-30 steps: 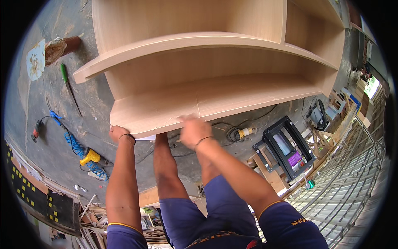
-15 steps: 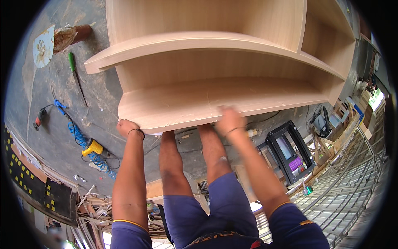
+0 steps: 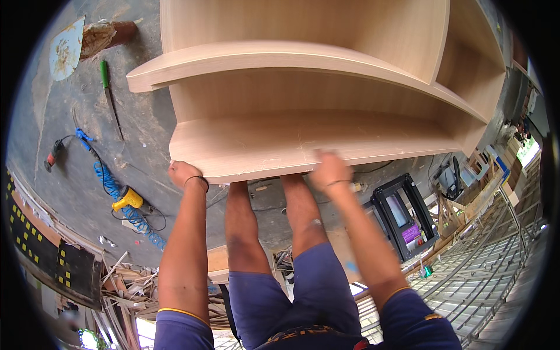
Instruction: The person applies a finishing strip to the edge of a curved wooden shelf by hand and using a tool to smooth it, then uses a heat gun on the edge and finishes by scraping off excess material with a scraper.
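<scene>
A pale wood-grain shelf unit [image 3: 280, 143] with curved boards fills the upper middle, and thin shavings lie along its lowest board. At the rounded left corner of that board, my left hand [image 3: 185, 174] is closed over the edge. Further right, my right hand [image 3: 331, 171] is at the same front edge, its fingers curled together and slightly blurred. What it holds, if anything, is too small or hidden to make out.
On the grey floor to the left lie a green-handled saw [image 3: 109, 96], a yellow power tool [image 3: 127, 199], a blue coiled hose [image 3: 137, 220] and a red-and-black tool [image 3: 53, 156]. A black frame-like device [image 3: 403, 217] stands right. Scrap wood strips [image 3: 125, 286] pile up lower left.
My right hand has shifted slightly right along the board's edge and is less smeared. My left hand stays at the corner. The shelf unit sits a little further right in view.
</scene>
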Available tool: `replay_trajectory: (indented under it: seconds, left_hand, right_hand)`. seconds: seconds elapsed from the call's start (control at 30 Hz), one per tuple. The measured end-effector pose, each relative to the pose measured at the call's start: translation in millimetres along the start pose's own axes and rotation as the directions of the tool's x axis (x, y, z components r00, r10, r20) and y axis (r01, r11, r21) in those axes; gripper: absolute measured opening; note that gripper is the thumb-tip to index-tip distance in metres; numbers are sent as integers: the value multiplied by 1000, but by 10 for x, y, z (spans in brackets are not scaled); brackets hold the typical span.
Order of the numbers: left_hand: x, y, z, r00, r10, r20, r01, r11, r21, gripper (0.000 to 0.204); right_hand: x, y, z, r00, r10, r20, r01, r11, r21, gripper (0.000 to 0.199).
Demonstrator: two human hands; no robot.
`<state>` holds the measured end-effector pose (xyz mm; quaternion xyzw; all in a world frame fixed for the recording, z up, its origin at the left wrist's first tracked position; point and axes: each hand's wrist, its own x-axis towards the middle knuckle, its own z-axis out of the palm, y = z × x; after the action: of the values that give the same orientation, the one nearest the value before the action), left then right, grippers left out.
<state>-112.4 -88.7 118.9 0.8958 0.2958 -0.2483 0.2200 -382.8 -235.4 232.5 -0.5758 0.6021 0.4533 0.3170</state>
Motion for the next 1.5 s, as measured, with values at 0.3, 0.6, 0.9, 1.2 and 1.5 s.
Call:
replay_trajectory:
  seconds: [0.3, 0.6, 0.9, 1.2, 1.5]
  left_hand:
    - [58, -16, 1, 999, -26, -25, 27, 1000, 16, 43]
    - [139, -36, 59, 999, -32, 14, 32, 998, -52, 45]
    - [146, -73, 74, 1000, -27, 7, 28, 999, -42, 42]
    - [9, 29, 14, 999, -54, 3, 54, 999, -10, 41]
    - [-13, 49, 47, 999, -39, 9, 39, 999, 11, 44]
  right_hand:
    - [400, 993, -210, 998, -61, -17, 60, 994, -92, 40]
    - [-159, -563, 77, 948, -319, 4, 315, 937, 149, 44]
    - [-231, -856, 209, 948, -316, 21, 313, 945, 94, 48]
    - [301, 879, -124, 993, 74, -87, -80, 994, -72, 38]
    - [-69, -386, 114, 940, -338, -52, 342, 927, 156, 46]
